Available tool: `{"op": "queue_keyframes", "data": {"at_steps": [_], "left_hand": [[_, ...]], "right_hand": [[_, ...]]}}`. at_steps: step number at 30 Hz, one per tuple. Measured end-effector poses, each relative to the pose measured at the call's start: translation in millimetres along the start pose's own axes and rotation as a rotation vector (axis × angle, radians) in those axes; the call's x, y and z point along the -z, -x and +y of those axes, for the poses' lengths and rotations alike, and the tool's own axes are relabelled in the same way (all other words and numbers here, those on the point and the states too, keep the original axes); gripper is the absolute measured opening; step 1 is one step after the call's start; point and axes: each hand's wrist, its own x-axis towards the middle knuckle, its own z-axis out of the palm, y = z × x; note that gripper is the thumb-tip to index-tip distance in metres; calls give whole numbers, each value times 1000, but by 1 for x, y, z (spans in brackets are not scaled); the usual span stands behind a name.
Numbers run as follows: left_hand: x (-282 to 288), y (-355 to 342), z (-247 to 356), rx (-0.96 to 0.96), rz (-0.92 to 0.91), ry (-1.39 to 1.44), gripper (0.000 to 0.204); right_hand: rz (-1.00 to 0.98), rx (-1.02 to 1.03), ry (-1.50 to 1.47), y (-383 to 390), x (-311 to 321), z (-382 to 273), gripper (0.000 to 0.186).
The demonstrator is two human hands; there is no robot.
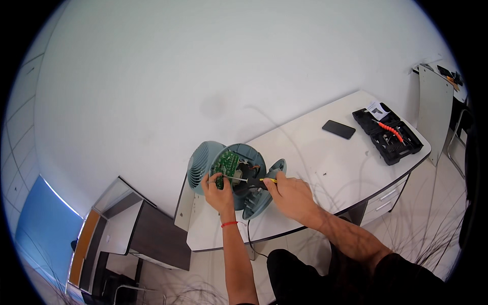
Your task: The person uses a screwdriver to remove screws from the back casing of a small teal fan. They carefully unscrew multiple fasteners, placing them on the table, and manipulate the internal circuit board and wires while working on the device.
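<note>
A grey-green fan lies on the white desk with its round base opened up. Inside the base shows a green circuit board, along with wires and dark parts. My left hand has its fingers closed at the lower edge of this board. In my right hand is a screwdriver with a black and yellow handle. Its metal shaft points left across the open base toward my left fingertips; where the tip touches is hidden. The loose base cover leans below my right hand, beside the housing.
A black phone rests farther right on the desk. Near the right end sits an open black tool case with a red flexible shaft across it. A black cord hangs over the front edge. The wall rises behind.
</note>
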Motion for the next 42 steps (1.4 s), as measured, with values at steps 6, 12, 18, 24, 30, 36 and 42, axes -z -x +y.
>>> {"op": "queue_keyframes", "data": {"at_steps": [6, 12, 18, 24, 30, 36, 42], "left_hand": [[-2, -1, 0, -7, -16, -10, 17], [5, 0, 5, 21, -37, 20, 18], [4, -1, -3, -38, -25, -2, 19], [3, -2, 1, -3, -21, 23, 19], [1, 0, -2, 24, -37, 35, 19], [2, -1, -1, -35, -34, 32, 18], [3, 1, -1, 59, -32, 37, 21]], "right_hand": [[274, 166, -314, 5, -9, 5, 39], [391, 111, -223, 3, -6, -4, 39], [96, -23, -21, -6, 0, -1, 36], [349, 279, -258, -3, -13, 14, 37], [291, 2, -263, -1, -10, 4, 38], [85, 102, -95, -2, 0, -2, 42], [330, 132, -199, -2, -11, -1, 38]]}}
